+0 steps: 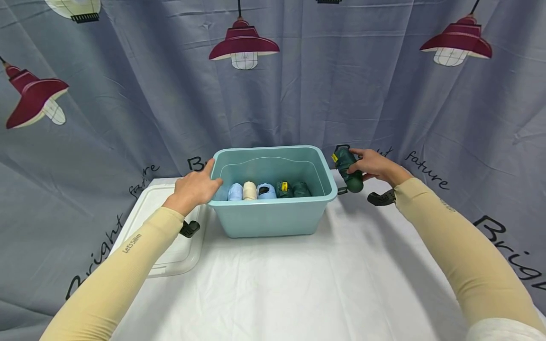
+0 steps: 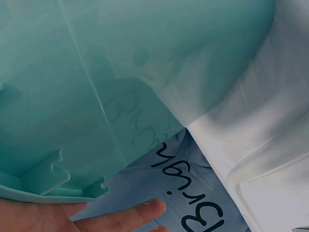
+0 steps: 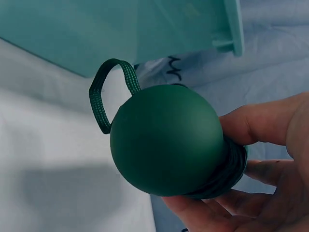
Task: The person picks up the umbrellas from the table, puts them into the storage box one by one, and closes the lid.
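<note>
My right hand [image 1: 375, 166] grips a dark green folded umbrella [image 1: 349, 168] just beyond the bin's right end. In the right wrist view its smooth round handle end [image 3: 166, 140] faces the camera, a wrist strap [image 3: 99, 96] looping from it; thumb and fingers wrap the folded fabric. My left hand [image 1: 194, 189] holds the left rim of the light blue storage bin [image 1: 273, 220], thumb over the rim and fingers [image 2: 125, 217] along the outside. Inside the bin stands a row of rolled items: light blue [image 1: 235, 192], cream [image 1: 250, 191], light blue, and dark green ones [image 1: 301, 189]. Their lower parts are hidden.
A white lid [image 1: 172, 255] lies on the white-covered table [image 1: 273, 284], left of the bin and partly under my left forearm. Behind the table hangs a grey-blue curtain [image 1: 362, 94] printed with red lamps and lettering.
</note>
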Demonstrator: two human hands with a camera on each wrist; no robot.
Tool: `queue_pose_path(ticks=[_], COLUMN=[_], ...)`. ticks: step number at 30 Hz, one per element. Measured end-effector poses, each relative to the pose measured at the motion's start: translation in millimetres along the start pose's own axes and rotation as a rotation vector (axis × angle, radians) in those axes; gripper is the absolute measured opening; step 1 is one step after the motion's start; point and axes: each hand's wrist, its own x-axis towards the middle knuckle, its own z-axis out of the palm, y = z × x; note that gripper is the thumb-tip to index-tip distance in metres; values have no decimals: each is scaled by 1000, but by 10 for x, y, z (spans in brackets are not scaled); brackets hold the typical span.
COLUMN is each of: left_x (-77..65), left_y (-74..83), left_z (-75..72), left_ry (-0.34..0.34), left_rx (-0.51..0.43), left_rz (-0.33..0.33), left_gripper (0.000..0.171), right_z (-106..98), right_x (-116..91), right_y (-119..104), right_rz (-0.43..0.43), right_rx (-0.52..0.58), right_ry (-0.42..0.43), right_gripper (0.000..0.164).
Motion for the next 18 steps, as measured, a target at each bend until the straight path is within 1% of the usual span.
queue_pose_path(ticks=[10, 18], left_x=[8, 9], left_y=[-3, -8], left_z=[5, 10], left_ry=[0, 1], left_rx=[6, 7], left_rz=[4, 3], left_gripper=[78, 78], right_z=[-26, -44], right_x=[-122, -201], right_y=[-253, -481], right_rz=[-59, -82], right_rx=[-5, -43], right_ry=[-16, -42], right_gripper=[92, 91])
